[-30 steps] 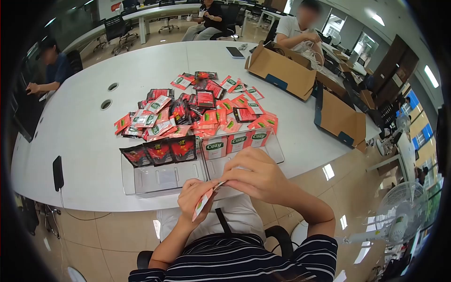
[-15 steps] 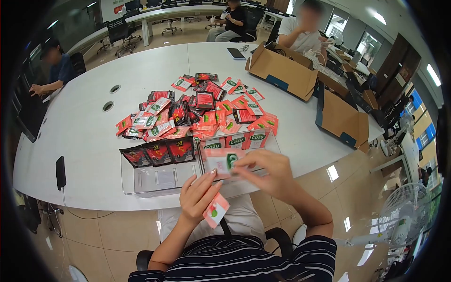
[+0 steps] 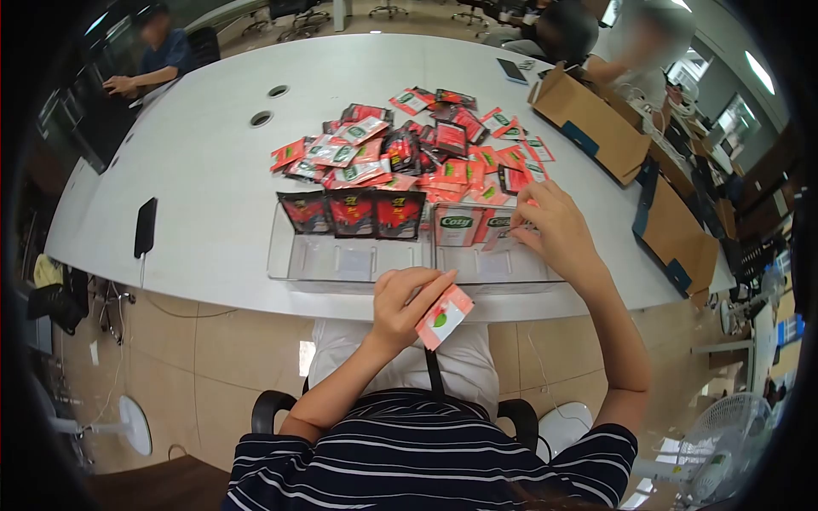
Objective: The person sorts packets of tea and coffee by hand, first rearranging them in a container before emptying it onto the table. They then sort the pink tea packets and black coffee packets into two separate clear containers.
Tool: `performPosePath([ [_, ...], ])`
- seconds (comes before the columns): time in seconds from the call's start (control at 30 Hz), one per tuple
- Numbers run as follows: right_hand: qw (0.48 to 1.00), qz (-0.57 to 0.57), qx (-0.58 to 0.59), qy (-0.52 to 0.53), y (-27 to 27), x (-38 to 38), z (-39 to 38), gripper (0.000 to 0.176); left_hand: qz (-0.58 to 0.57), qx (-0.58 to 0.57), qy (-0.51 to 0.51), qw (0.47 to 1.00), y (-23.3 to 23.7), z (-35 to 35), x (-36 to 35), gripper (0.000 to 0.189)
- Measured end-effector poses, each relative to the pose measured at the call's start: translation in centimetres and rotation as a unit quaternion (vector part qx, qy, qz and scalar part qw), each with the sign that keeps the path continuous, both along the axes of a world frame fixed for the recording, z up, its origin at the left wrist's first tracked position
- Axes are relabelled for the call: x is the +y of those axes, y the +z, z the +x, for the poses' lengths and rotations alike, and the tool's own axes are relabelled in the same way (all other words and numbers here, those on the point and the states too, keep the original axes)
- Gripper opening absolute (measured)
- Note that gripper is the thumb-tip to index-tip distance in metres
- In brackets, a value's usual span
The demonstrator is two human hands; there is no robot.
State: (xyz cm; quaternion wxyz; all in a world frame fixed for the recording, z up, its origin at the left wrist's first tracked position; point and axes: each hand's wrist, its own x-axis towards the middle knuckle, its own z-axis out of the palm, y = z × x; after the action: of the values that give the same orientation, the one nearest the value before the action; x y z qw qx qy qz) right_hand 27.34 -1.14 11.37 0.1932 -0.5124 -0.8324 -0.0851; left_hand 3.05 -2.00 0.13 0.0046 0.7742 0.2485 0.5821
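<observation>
My left hand (image 3: 407, 308) is closed around a few pink-and-white sachets (image 3: 446, 318) with a green picture, in front of the table edge. Over the right compartment of a clear plastic organizer (image 3: 341, 279), my right hand (image 3: 555, 228) pinches a pink Cozy sachet (image 3: 504, 232); its fingers hide part of it. Another Cozy sachet (image 3: 457, 225) stands upright against the back wall, to the left of those fingers. In the left compartment, black-and-red sachets (image 3: 353, 213) stand in a row along the back.
Behind the organizer lies a loose pile of pink and black sachets (image 3: 400, 152). Open cardboard boxes (image 3: 596, 128) stand at the right, near a phone (image 3: 512, 70). A black device with a cable (image 3: 146, 226) lies at the left. Other people sit around the table.
My right hand has moved away from my left, carrying a Cozy sachet to the back of the right compartment. My left hand still holds its sachets. The view has shifted.
</observation>
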Motion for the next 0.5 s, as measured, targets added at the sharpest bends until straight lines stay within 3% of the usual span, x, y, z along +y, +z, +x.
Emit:
performPosePath([
  [0.5, 0.999, 0.022, -0.038, -0.023, -1.7, 2.2, -0.3, 0.04, -0.003, -0.024, -0.022, 0.999, -0.6, 0.0, 0.1, 0.041],
])
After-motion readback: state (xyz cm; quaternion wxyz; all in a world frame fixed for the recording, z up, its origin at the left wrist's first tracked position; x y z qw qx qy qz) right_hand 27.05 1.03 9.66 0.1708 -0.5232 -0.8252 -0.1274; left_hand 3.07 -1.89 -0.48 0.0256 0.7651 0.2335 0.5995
